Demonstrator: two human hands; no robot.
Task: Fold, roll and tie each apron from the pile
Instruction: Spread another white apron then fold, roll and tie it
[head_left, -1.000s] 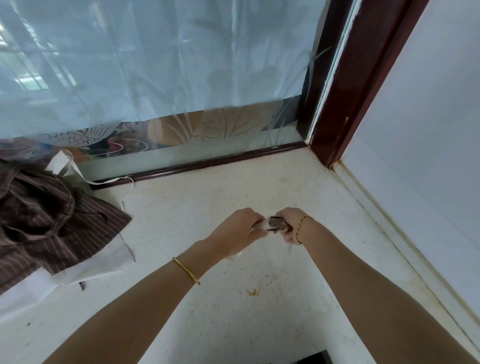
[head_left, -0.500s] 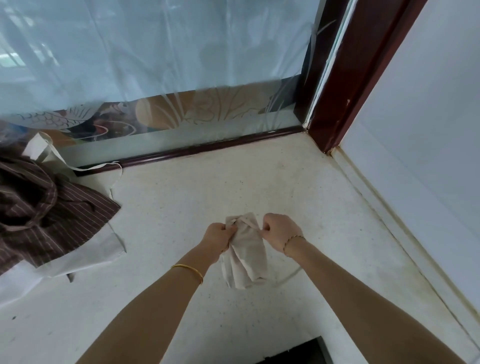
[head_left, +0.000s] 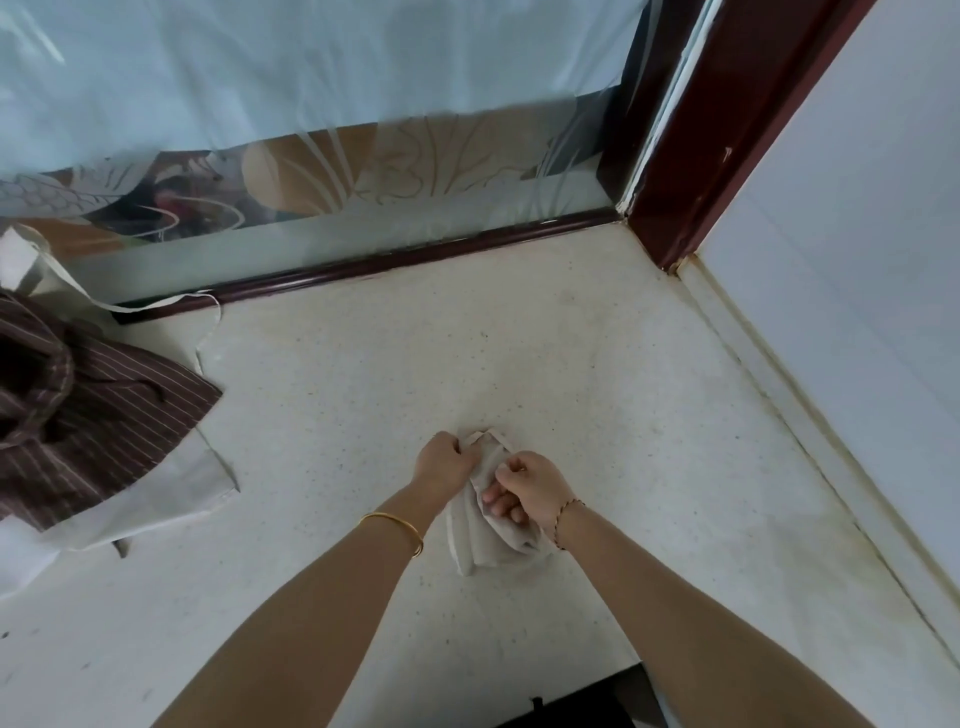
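Rolled apron gripped in both hands at counter centre

Beige apron roll (head_left: 488, 530) sits on speckled white countertop (head_left: 519, 364), centre-near, long axis running near-to-far, slightly tilted. Left hand (head_left: 441, 462) fingers curled, gripping far-left end of the roll. Right hand (head_left: 524, 488) lies over the roll's right side, fingers (head_left: 498, 501) curled and pressed together, pinching fabric near the top; cannot tell whether a tie string is in the pinch. Gold bangle (head_left: 397, 527) on left wrist, thin red cord bracelet (head_left: 563, 514) on right wrist.

Apron pile (head_left: 78, 415) at far left edge of the counter, well apart from the hands: brown pinstriped apron on top, white apron (head_left: 156, 493) under it, white strap (head_left: 156, 306) trailing toward the glass. Frosted patterned glass panel (head_left: 363, 171) along far side, dark red wooden frame (head_left: 701, 130) at far right corner, white wall (head_left: 857, 260) on the right. Dark object (head_left: 571, 709) at near edge, unidentifiable.
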